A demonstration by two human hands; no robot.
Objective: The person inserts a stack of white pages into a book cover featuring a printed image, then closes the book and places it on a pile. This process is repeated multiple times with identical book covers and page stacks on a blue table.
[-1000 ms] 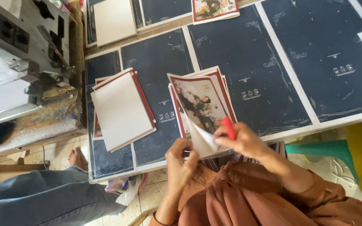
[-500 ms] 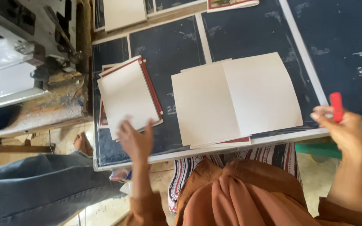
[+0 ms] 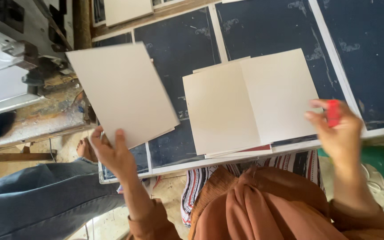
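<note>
**Head view: one blank sheet lifted, an open booklet waiting on the desk**

Head camera is looking down at two hands working over a desk covered in dark navy printed sheets with white borders. The left hand is gripping a plain cream rectangular card sheet by its lower edge, thumb across the face, and is holding it tilted above the desk's left end, apart from the other paper. The right hand is closing its fingers around a small red stick-shaped object just beside the right edge of an opened cream-paged booklet. That booklet is lying flat near the desk's front edge, both blank pages facing up, a thin red cover edge showing beneath.

As a judgement: the booklet is already spread open and one sheet is in hand, but that sheet is not yet lying on the pages, so joining the two appears to be outstanding. Another cream sheet is resting at the far edge. A grey metal machine is standing to the left, and a person's denim-clad leg is showing below it.
</note>
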